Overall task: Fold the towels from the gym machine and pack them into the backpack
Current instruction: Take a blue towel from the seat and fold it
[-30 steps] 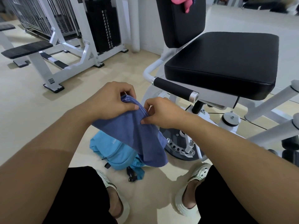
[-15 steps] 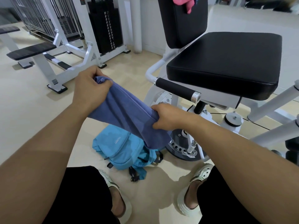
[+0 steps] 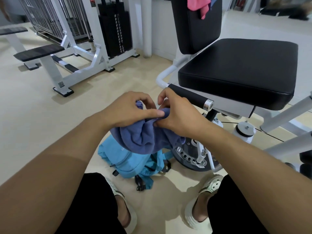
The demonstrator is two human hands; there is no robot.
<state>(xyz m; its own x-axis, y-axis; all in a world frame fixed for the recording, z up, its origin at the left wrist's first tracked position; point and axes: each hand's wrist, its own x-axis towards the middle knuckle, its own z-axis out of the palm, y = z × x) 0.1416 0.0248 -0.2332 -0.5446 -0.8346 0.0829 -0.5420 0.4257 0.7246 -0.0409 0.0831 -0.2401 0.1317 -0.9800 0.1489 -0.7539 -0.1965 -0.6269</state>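
A blue-purple towel [image 3: 143, 137] hangs bunched in front of me, over the floor. My left hand [image 3: 130, 110] pinches its upper edge between thumb and fingers. Close beside it, my right hand [image 3: 177, 112] grips the same edge, so the two hands almost touch. Below the towel, a light blue backpack [image 3: 130, 162] lies on the floor between my feet. A pink towel [image 3: 199, 5] drapes over the top of the gym machine's black backrest [image 3: 197, 31].
The machine's black seat [image 3: 239, 71] and padded handle [image 3: 189, 95] stand just right of my hands. A white bench frame [image 3: 55, 63] and a black weight stack [image 3: 116, 31] stand at the back left. Pale floor lies between them and me.
My hands were spread apart with the towel stretched between them; they have come together again, and the towel now hangs folded and bunched below them.
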